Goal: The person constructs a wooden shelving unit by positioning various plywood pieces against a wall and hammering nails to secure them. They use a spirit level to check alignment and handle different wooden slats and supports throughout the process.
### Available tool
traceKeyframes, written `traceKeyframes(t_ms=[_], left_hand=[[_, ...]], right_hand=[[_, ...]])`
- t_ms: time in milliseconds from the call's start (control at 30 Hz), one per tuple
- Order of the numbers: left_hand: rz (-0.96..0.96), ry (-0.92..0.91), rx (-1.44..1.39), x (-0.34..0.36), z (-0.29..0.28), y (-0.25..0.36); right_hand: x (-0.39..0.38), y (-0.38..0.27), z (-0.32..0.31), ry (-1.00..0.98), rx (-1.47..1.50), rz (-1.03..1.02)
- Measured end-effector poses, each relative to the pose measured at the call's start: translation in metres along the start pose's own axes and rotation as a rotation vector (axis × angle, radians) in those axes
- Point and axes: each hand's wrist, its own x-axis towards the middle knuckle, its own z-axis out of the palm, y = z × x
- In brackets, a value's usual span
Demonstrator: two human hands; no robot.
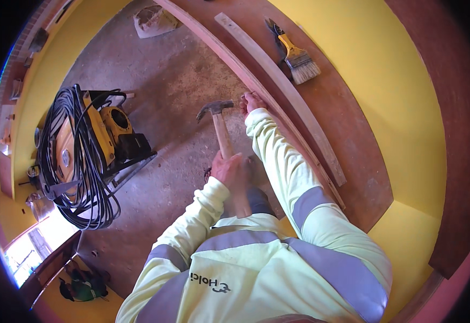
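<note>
My left hand [227, 169] is wrapped round the wooden handle of a claw hammer [223, 132]. The hammer's dark metal head points away from me, close to my right hand. My right hand [252, 102] is closed with its fingertips pinched together at the edge of a long wooden board [218, 46]. Whatever sits between those fingertips is too small to make out. Beside that board, to its right, lies a narrower pale wooden strip [283, 83].
To the left stands a yellow and black machine [119, 121] draped with coiled black cable [78, 199]. A wide paintbrush [299, 62] with a yellow handle lies at the upper right. An open sack [154, 21] sits on the floor at the far end. Yellow walls [375, 59] border the space.
</note>
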Motion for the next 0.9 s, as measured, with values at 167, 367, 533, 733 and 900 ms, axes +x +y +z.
traceKeyframes(t_ms=[167, 367, 533, 733, 900], left_hand=[[-0.095, -0.052, -0.189, -0.026, 0.032, 0.037], [-0.110, 0.044, -0.262, -0.026, 0.041, 0.036], [0.112, 0.056, -0.050, 0.004, 0.059, 0.014], [-0.044, 0.193, -0.281, -0.013, 0.056, 0.020], [0.083, 0.210, -0.331, 0.010, 0.073, -0.007]], right_hand=[[0.024, 0.007, -0.009, 0.051, -0.046, 0.032], [0.003, 0.000, 0.001, 0.077, 0.029, -0.079], [-0.005, -0.011, 0.000, 0.050, -0.330, -0.029], [0.028, -0.004, -0.006, 0.033, -0.260, 0.038], [0.029, 0.001, -0.004, -0.022, -0.327, 0.017]])
